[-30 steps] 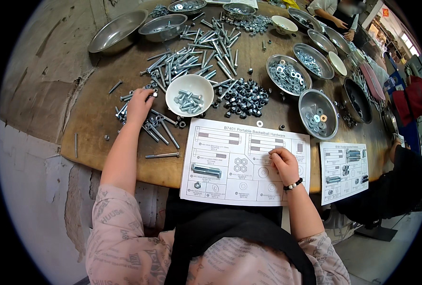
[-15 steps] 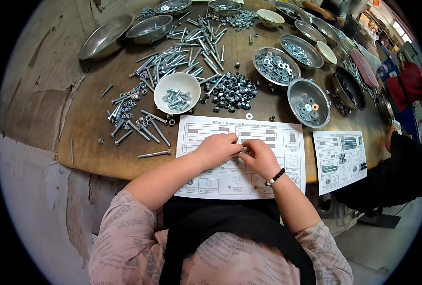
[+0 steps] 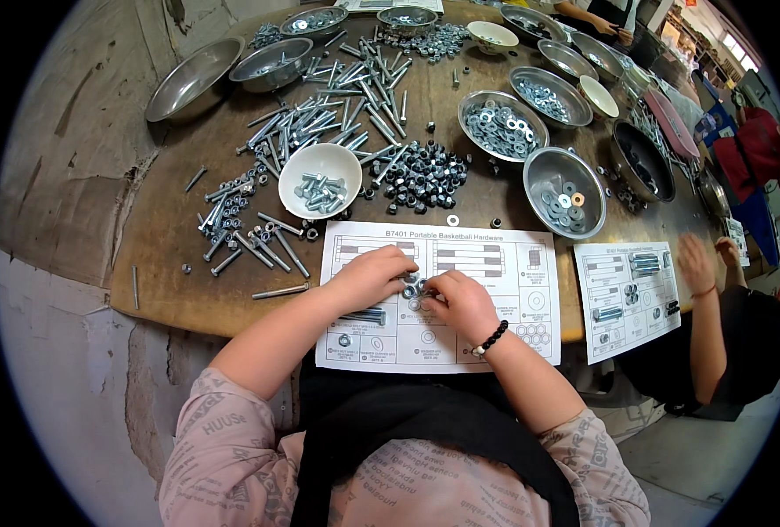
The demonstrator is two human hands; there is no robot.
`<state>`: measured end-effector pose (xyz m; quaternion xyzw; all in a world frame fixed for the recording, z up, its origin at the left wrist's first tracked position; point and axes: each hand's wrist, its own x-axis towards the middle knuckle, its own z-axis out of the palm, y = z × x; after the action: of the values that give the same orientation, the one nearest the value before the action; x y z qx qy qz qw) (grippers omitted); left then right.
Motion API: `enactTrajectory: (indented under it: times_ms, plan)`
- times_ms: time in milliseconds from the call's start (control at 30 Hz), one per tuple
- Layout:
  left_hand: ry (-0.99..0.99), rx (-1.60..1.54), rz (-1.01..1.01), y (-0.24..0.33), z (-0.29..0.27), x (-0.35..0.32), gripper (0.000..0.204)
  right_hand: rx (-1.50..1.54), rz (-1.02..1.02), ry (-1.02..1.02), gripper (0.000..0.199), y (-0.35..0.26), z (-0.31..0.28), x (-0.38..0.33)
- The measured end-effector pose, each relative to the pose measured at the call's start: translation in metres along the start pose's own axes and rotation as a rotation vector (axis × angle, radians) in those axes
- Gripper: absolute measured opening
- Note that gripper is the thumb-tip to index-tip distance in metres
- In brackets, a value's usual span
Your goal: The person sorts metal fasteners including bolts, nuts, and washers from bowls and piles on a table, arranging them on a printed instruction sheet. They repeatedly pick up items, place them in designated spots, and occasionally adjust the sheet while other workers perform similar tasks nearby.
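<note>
A printed hardware sheet point(image 3: 495, 360) lies at the table edge before me. My left hand point(image 3: 374, 279) rests over its middle, fingers bent and closed; what they pinch, if anything, is too small to make out. My right hand point(image 3: 463, 306) faces it, thumb and forefinger pinched at a small nut. Several metal nuts point(image 3: 409, 292) lie on the paper between my fingertips. Beside my left wrist are bolts point(image 3: 370, 316) on the sheet, partly covered by my forearm. A lone washer point(image 3: 452, 220) sits just beyond the sheet's top edge.
A white bowl point(image 3: 285, 195) of short bolts stands beyond the sheet, beside piles of long bolts point(image 3: 320, 114) and dark-ringed nuts point(image 3: 421, 176). Steel bowls of washers point(image 3: 530, 189) stand to the right. At right, a co-worker's hand point(image 3: 696, 265) is near a second sheet point(image 3: 618, 338).
My hands have moved apart and slightly left, uncovering nuts between them. My head view has shifted a little. The co-worker's hand has risen beside the second sheet.
</note>
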<state>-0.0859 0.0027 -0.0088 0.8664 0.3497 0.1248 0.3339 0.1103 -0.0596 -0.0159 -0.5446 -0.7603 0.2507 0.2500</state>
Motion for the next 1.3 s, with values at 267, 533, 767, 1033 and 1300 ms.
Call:
enactTrajectory:
  times_ms: [267,533,767,1033,1300]
  plan:
    - [-0.076,0.157,-0.109,0.004,0.001,0.014,0.019,0.006,0.090,-0.053,0.027,0.000,-0.007,-0.001]
    - [-0.007,-0.011,-0.041,0.013,0.005,0.001,0.038,-0.101,0.029,-0.215,0.048,-0.005,-0.017,0.006]
    - [0.091,0.019,-0.059,0.023,0.018,-0.008,0.040,-0.166,0.134,-0.150,0.035,-0.008,-0.007,0.002]
    - [0.144,0.059,-0.027,0.021,0.026,-0.010,0.038,-0.296,0.001,-0.221,0.027,-0.012,-0.009,-0.002]
    - [0.164,0.040,-0.031,0.023,0.028,-0.012,0.041,-0.101,-0.010,-0.229,0.042,0.000,-0.022,0.003]
